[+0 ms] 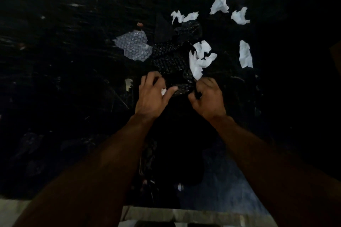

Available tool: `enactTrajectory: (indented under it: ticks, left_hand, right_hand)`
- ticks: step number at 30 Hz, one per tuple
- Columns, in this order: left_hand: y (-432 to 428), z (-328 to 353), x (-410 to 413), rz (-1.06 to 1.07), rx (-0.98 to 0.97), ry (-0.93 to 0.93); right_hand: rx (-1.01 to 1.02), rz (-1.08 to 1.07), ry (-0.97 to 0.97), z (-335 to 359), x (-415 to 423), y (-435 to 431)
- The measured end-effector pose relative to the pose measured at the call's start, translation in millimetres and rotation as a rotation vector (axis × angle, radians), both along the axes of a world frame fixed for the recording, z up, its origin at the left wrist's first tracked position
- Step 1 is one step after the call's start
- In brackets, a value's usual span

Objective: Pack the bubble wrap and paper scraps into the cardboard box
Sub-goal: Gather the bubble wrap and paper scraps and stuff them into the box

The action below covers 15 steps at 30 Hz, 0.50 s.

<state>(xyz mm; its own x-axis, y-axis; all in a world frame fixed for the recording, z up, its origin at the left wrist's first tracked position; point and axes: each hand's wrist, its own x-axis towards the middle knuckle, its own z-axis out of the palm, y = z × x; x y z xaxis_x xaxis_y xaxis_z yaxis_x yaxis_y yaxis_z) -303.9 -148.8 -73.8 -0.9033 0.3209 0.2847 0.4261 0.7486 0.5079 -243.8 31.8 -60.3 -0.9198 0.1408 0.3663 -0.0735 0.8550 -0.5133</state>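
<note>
My left hand [153, 94] curls over the near edge of the dark bubble wrap [171, 59], thumb on top (a white bit [163, 91] shows under the palm) — my right hand [206, 96] pinches the same edge, fingers curled. Wrap lies on the dark surface [73, 42], white paper scraps [200, 59] scattered around it.

A dim, rough work or storage spot; which kind cannot be told. A black, scuffed surface [73, 51] is littered with bubble wrap [132, 46] and crumpled paper scraps [200, 59], and a pale ledge [14, 208] runs along its near edge.
</note>
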Motion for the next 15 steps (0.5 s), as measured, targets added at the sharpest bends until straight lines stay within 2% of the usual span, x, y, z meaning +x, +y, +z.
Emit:
enactTrajectory:
  ticks: [2,5,10,12,15]
  left_hand:
    - [-1.0,1.6,-0.8,-0.071,0.008,-0.001]
    - [5.9,10.0,2.0,-0.105,-0.111,-0.024]
    - [16.2,19.6,-6.5,-0.143,-0.369,-0.045]
    - [18.3,20.7,-13.5,-0.095,-0.382,-0.052]
    - [11.6,13.1,-17.7,-0.053,-0.297,0.030]
  right_hand:
    - [-0.092,-0.063,-0.063,6.8,2.5,-1.6]
    - [-0.148,-0.118,-0.154,13.7,5.0,1.0]
    - [0.010,0.039,-0.145,14.8,6.7,10.5]
    - [0.011,0.044,-0.141,12.9,12.1,14.6]
    - [0.019,0.010,-0.104,6.8,34.5,27.1]
